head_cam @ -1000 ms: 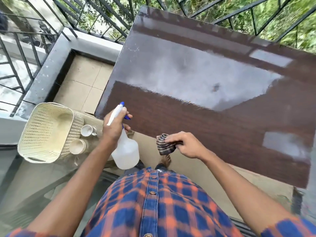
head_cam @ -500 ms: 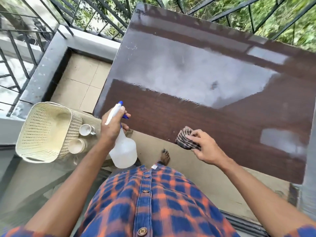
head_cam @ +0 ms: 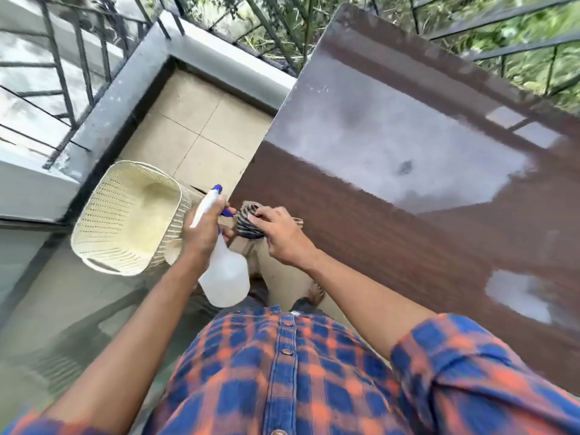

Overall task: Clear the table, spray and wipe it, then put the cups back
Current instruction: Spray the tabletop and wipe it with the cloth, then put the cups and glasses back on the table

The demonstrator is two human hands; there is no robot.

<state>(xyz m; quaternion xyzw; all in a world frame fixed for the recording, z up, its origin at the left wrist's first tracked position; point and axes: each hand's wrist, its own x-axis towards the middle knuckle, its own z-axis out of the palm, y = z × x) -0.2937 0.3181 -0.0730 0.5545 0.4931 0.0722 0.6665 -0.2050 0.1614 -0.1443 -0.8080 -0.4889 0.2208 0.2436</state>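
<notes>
The dark brown wooden table (head_cam: 408, 233) fills the right half of the view, glossy with pale sky reflections. My right hand (head_cam: 279, 237) presses a bunched checked cloth (head_cam: 248, 221) onto the table's near left corner, fingers curled over it. My left hand (head_cam: 205, 227) grips the neck of a translucent white spray bottle (head_cam: 224, 274) with a blue nozzle, held just left of the table edge. Only a rim of one white cup (head_cam: 173, 251) shows behind my left wrist, beside the basket.
A cream perforated plastic basket (head_cam: 125, 221) stands on a glass-topped side table (head_cam: 62, 293) to the left. Beige floor tiles (head_cam: 201, 130), a grey ledge and black metal railings (head_cam: 62, 73) run along the far side. My bare foot (head_cam: 315, 291) shows below the table edge.
My right hand has slid the cloth leftward along the near edge to the table's left corner. The view has swung right; the cups are now mostly hidden behind my left arm.
</notes>
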